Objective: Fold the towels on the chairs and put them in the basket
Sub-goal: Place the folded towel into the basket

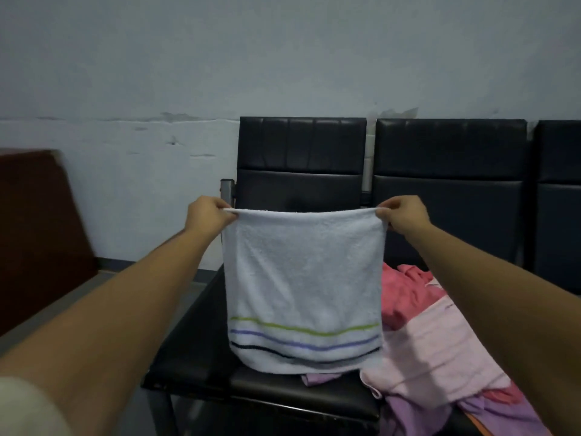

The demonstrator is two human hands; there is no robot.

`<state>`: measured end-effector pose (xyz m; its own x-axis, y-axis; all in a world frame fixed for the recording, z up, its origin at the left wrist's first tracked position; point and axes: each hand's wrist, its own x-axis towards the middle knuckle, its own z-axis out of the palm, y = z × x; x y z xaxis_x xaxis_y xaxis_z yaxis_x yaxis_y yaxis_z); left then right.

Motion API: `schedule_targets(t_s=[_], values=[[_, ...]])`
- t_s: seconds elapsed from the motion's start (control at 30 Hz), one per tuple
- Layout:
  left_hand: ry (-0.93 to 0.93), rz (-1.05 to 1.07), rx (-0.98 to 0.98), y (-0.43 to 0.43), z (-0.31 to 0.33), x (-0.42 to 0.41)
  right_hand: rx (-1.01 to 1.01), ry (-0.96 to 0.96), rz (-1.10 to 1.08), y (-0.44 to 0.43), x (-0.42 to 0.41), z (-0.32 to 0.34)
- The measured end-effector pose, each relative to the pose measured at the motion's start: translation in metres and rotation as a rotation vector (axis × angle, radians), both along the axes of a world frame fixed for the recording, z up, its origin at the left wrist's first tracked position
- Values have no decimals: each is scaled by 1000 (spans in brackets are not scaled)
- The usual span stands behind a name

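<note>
Two hands hold one white terry towel [301, 278] up by its top corners, stretched flat in front of a black padded chair [301, 152] with a smooth leather-look skin. Left hand [209, 215]: fingers curled tight, pinching the left corner. Right hand [404, 215]: same pinch on the right corner, fingertips hidden behind the cloth. Towel is a fluffy loop-pile rectangle, and its top edge looks rounded like a fold. Three thin stripes, green, blue and black, run near the bottom. The lower edge reaches the chair seat; whether it rests there I cannot tell.

On the seats to the right lies a pile of pink and lilac towels [434, 341], crumpled, soft, partly cut off by the frame bottom and by the right forearm. Second black chair [449, 184] stands just beside the first, its seat mostly covered. Third black chair [562, 184] is cut at the right edge. Grey metal armrest post [227, 190] is half hidden behind the left hand. Dark red-brown panel [37, 231] at far left is blurred. Pale scuffed wall [125, 73] sits behind. Pale sleeve [25, 410] is blurred at the bottom-left corner.
</note>
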<state>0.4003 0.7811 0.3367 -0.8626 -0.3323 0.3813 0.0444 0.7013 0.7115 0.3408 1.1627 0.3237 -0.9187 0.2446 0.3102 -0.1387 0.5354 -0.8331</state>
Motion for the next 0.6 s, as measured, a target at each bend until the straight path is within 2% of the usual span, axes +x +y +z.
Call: schedule_targets(t_s=[0.1,0.23,0.33,0.43,0.6], values=[[72,63,88,-2,2,-24,-21,103,-4,-16,-32,8],[224,135,131,-7,22,-43,-150,242,3,-29,-57,38],[272,156,138,-13,32,-43,-168,293,21,-36,-61,51],[237,142,140,-18,19,-35,-182,278,41,-42,-55,35],[50,84,98,-29,-46,-10,-263,169,93,-52,-27,-39]])
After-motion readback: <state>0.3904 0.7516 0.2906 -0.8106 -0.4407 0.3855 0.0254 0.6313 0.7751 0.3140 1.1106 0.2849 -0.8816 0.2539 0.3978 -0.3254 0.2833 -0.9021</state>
